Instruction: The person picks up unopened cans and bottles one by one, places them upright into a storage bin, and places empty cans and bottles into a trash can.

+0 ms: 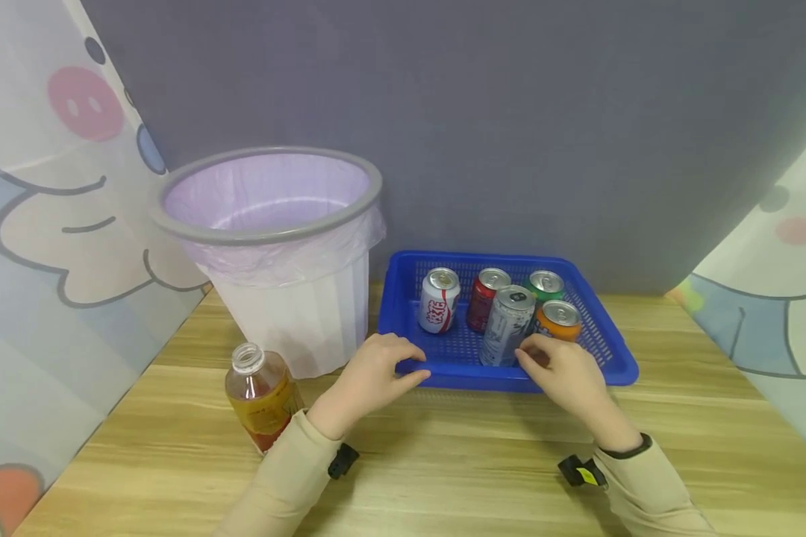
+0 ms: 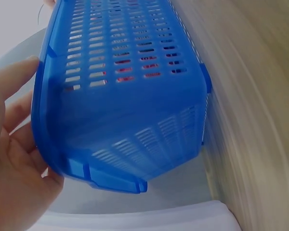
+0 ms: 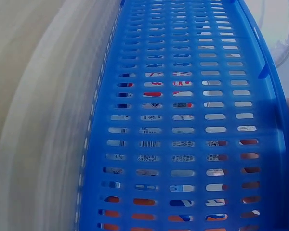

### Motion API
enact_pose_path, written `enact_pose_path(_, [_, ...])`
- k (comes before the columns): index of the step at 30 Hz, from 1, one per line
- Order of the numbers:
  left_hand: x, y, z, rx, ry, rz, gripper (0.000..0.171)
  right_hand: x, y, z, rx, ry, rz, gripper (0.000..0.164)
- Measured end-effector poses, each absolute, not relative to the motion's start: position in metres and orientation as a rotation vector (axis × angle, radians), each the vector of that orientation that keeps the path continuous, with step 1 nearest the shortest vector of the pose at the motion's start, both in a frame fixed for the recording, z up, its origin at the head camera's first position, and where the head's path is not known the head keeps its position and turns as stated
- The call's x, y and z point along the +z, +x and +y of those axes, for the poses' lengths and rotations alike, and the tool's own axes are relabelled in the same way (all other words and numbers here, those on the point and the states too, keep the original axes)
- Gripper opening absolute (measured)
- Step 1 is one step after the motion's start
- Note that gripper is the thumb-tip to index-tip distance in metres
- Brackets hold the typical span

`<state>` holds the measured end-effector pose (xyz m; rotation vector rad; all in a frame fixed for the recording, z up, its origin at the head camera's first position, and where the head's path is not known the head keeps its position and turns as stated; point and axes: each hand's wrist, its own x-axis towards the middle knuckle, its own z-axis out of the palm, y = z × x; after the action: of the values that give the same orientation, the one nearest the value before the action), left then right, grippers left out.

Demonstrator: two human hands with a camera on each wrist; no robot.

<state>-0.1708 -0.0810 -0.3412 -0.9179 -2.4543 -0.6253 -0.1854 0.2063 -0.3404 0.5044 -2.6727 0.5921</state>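
At the basket's front left corner, my left hand [image 1: 379,365] has bent fingers over the rim and its thumb tip at the rim edge. In the left wrist view, the fingers [image 2: 19,110] disappear partly behind the rim. My right hand [image 1: 567,373] reaches over the front rim, thumb and forefinger tips beside a silver can [image 1: 507,328]. Its other fingers are largely hidden. The blue basket [image 1: 443,379] also holds a white-and-red can [image 1: 438,302], a red can [image 1: 481,304], a green can [image 1: 544,287] and an orange can [image 1: 559,321], all upright.
Left of the basket stands a white bin [image 1: 282,321] with a grey rim and purple liner. A capless bottle [image 1: 262,399] with a yellow label and reddish-brown drink stands on the wooden table [image 1: 443,470] by my left forearm. A grey panel [image 1: 477,127] rises behind.
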Motion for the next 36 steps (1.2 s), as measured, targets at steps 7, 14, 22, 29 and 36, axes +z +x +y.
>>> enact_pose_path(7, [-0.341, -0.171, -0.084, -0.633, -0.971, -2.473, 0.017, -0.336, -0.187, 0.209, 0.666, 0.556, -2.712, 0.008])
enact_pose_path(14, [-0.34, -0.169, -0.084, -0.6, -0.977, -2.475, 0.018, -0.336, -0.188, 0.21, 0.709, 0.593, -2.712, 0.007])
enact_pose_path(22, [-0.338, -0.168, -0.084, -0.581, -0.995, -2.468, 0.017, -0.334, -0.189, 0.21, 0.71, 0.618, -2.702, 0.006])
enact_pose_path(29, [-0.337, -0.167, -0.084, -0.592, -0.986, -2.474, 0.019, -0.319, -0.194, 0.201, 0.719, 0.716, -2.719, 0.006])
enact_pose_path(36, [-0.336, -0.166, -0.083, -0.575, -0.99, -2.458, 0.016, -0.282, -0.207, 0.174, 0.647, 0.868, -2.679, 0.009])
